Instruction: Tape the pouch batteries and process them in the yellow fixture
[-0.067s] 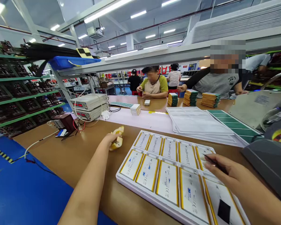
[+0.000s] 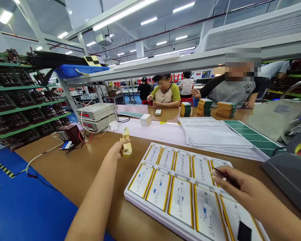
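A yellowish-white object, perhaps a crumpled roll or strip (image 2: 126, 148), is gripped by my left hand (image 2: 118, 148) over the brown table, left of the tray. My right hand (image 2: 230, 179) is closed round a thin dark tool (image 2: 222, 174) above the tray's right side. The white tray (image 2: 137, 200) holds two rows of flat white battery-like packs (image 2: 181, 197) with yellow edges and printed marks. A black square (image 2: 244, 231) lies on the pack at the near right. My right hand hides part of the far-right packs.
Stacked white trays (image 2: 213, 132) lie beyond the tray. Two grey instruments (image 2: 96, 115) with cables stand at the back left. Pack stacks (image 2: 204, 107) stand before two people across the table. A dark grey machine (image 2: 288, 170) is at the right. An overhead shelf (image 2: 145, 70) spans the bench.
The yellowish object has turned more upright in my left hand. My right hand has shifted slightly left. The view has tilted up a little, and the person at the right has moved an arm.
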Demonstrator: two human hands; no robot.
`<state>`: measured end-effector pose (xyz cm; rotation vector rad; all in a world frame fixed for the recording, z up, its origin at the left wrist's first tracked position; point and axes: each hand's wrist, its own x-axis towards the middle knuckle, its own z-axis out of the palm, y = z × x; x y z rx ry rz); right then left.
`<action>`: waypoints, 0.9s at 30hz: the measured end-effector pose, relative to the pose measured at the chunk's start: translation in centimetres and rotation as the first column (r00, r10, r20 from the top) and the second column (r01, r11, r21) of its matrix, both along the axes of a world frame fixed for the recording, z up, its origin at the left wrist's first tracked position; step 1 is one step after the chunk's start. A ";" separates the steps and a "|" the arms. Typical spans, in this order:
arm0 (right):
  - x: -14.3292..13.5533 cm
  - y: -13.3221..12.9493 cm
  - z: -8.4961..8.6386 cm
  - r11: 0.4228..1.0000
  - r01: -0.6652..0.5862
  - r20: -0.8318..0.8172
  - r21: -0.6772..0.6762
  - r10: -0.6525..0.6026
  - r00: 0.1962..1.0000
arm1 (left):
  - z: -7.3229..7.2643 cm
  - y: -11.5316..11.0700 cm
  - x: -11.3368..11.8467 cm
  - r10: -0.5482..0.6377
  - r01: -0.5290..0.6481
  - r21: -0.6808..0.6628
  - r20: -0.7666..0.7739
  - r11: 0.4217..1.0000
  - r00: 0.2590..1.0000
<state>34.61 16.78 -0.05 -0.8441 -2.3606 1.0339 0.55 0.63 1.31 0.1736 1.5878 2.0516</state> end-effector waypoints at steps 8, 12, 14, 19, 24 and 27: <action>-4.9 -4.0 5.1 0.987 -0.157 -0.243 -0.034 0.144 0.959 | 5.4 6.3 9.9 -0.096 0.157 0.310 -0.203 0.938 0.974; -4.8 -3.8 4.7 0.996 0.068 -0.318 -0.050 -0.080 0.945 | 6.0 7.9 14.6 -0.083 0.176 0.387 -0.244 0.905 0.966; -4.5 -3.2 4.5 0.992 0.082 -0.331 -0.096 -0.110 0.937 | 6.2 8.1 16.0 -0.092 0.165 0.389 -0.200 0.907 0.975; -4.7 -2.3 4.7 0.950 -0.080 -0.474 -0.302 -0.077 0.877 | 6.6 7.8 17.5 -0.001 0.077 0.377 -0.197 0.923 0.980; -5.2 -2.0 4.6 0.829 -0.143 -0.543 -0.541 -0.215 0.812 | 6.4 7.3 18.5 0.048 0.079 0.321 -0.369 0.944 0.928; -5.2 -1.8 4.4 0.785 -0.125 -0.534 -0.607 -0.286 0.795 | 5.9 7.1 19.0 0.061 0.130 0.315 -0.532 0.940 0.845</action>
